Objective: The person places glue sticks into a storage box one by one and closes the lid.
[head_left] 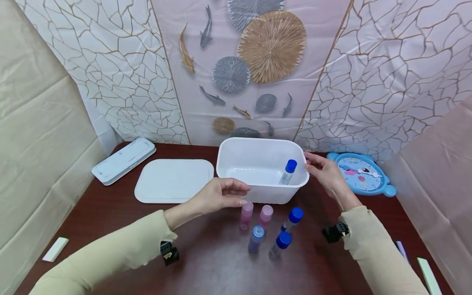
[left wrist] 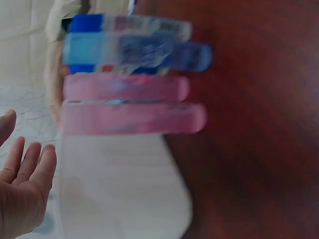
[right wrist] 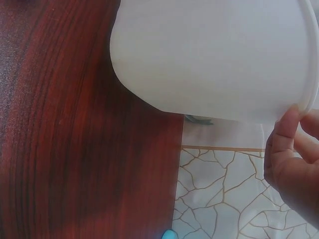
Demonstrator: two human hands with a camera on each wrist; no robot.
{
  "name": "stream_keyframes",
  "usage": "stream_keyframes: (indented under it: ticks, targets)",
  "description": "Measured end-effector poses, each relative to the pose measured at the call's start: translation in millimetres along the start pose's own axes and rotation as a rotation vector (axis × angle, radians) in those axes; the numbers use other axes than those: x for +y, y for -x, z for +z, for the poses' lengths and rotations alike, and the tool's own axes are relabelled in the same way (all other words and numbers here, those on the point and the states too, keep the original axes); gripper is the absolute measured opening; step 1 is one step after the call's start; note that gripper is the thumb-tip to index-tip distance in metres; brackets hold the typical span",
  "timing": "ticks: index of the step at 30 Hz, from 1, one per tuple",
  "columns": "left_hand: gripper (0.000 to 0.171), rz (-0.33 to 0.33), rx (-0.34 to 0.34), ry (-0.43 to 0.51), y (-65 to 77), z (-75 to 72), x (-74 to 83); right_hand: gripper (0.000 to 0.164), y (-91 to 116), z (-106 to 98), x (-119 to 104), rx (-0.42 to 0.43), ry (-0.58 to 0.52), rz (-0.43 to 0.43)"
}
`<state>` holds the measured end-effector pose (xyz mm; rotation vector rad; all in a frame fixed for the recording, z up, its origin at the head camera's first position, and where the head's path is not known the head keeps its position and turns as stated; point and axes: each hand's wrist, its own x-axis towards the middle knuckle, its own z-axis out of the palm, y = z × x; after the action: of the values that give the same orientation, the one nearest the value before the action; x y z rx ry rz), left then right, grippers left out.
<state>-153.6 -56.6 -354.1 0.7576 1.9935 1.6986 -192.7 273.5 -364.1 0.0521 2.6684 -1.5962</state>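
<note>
A white plastic bin point(head_left: 265, 194) stands at the back middle of the table; inside leans a small clear bottle point(head_left: 287, 172) with a blue cap. My right hand point(head_left: 326, 174) pinches the bin's right-end rim with fingertips and thumb, also plain in the right wrist view. In front of the bin, my left hand point(head_left: 226, 196) is held with fingers loosely extended, thumb close over a pink bottle point(head_left: 246, 216). A second pink bottle point(head_left: 265, 215), a light-blue bottle point(head_left: 256, 239) and two blue-capped bottles point(head_left: 280, 245) stand upright nearby. The left wrist view shows the left hand holding nothing.
A flat white lid point(head_left: 175, 180) lies left of the bin, with a long white case point(head_left: 124, 160) behind it. A blue animal-shaped clock toy point(head_left: 363, 174) lies at the right. Small pale blocks point(head_left: 55, 249) lie near the table's side edges. Patterned cloth walls rise behind.
</note>
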Motion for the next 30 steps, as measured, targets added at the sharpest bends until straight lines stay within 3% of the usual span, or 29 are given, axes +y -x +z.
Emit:
stream_keyframes:
  ticks: [10, 20, 22, 25, 30]
  targets:
    - [0.040, -0.039, -0.001, 0.038, 1.9, 14.5, -33.8, 0.049, 0, 0, -1, -0.006, -0.016, 0.040]
    - [0.033, -0.026, 0.037, -0.036, 2.6, 19.2, -42.1, 0.049, 0, 0, 1, -0.006, -0.025, 0.018]
    - [0.032, -0.013, 0.033, -0.059, 1.6, 15.8, -35.5, 0.048, 0, 0, 1, -0.007, -0.029, 0.006]
    - [0.034, 0.001, 0.015, -0.073, -1.6, 6.0, -13.9, 0.048, 0, 0, 1, -0.004, -0.024, 0.001]
    - [0.035, -0.003, 0.024, -0.009, -18.8, -13.4, 43.7, 0.049, -1, -1, 0, -0.001, -0.019, 0.011]
